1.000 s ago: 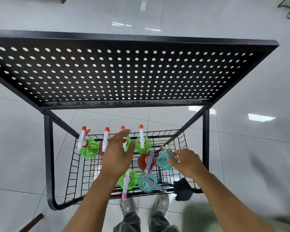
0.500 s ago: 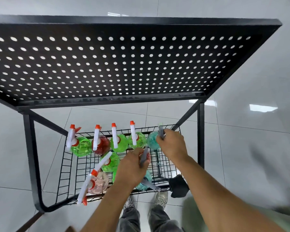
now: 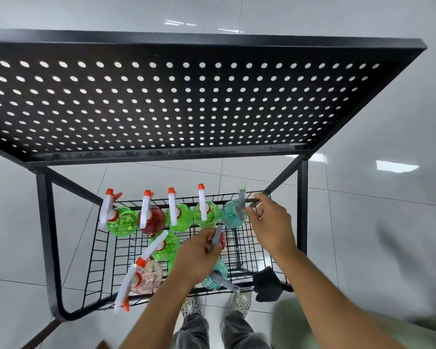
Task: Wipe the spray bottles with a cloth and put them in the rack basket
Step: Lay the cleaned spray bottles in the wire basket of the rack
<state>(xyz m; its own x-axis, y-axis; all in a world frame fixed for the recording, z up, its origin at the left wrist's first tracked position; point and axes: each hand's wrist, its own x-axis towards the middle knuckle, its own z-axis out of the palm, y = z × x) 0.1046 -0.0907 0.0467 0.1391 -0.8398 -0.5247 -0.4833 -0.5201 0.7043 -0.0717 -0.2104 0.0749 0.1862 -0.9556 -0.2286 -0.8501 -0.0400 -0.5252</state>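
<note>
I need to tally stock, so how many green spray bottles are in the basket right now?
4. Three in the back row: far left, third and fourth. One in the middle. The left hand may hide another.

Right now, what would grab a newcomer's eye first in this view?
The black perforated shelf filling the upper frame. Below it, bright green, red and teal spray bottles crowd the wire basket, five lined along its far rim. The left hand grips a grey-triggered bottle mid-basket.
</note>
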